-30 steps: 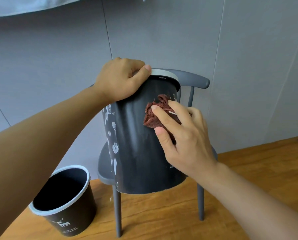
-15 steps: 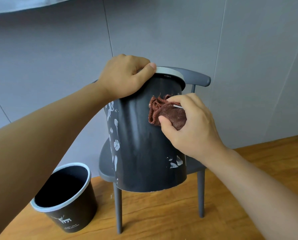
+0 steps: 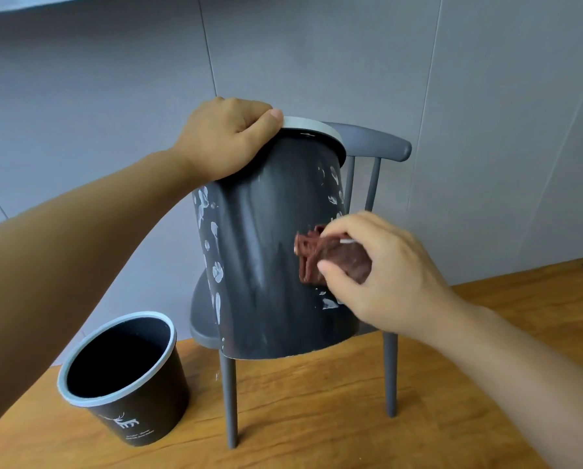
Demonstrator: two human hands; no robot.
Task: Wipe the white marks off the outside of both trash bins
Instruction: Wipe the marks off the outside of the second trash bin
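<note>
Since the earlier frames the brown rag [image 3: 330, 257] has been carried down the side of the held bin [image 3: 269, 265], from just under the rim toward the lower right of its wall, and marks near the rim that were covered are now exposed.

The held bin is kept tilted in front of the grey chair [image 3: 371, 143]. Whether its base rests on the seat cannot be told. The left hand [image 3: 227, 140] is curled over the pale rim at 11 o'clock of the bin, thumb laid along the rim. The right hand [image 3: 381, 269] is closed around the bunched rag, which is pressed against the bin wall at about 4 o'clock. A thin white sliver is seen between its fingers; what it is cannot be made out.

Several things could go wrong. The bin is steadied by one hand only, so a hard stroke could twist it out of that grip. White residue is smeared thinly across the middle of the wall, and more could be spread rather than lifted if the same face of the rag is used. Marks along the left edge could be missed unless the bin is turned.

Counted: two bins, one held and one second bin [image 3: 124, 377] standing upright on the wooden floor [image 3: 317, 418] at 7 o'clock of the held one; one rag; one chair; two hands. No white smears are visible on the second bin's near face, only a printed deer.
</note>
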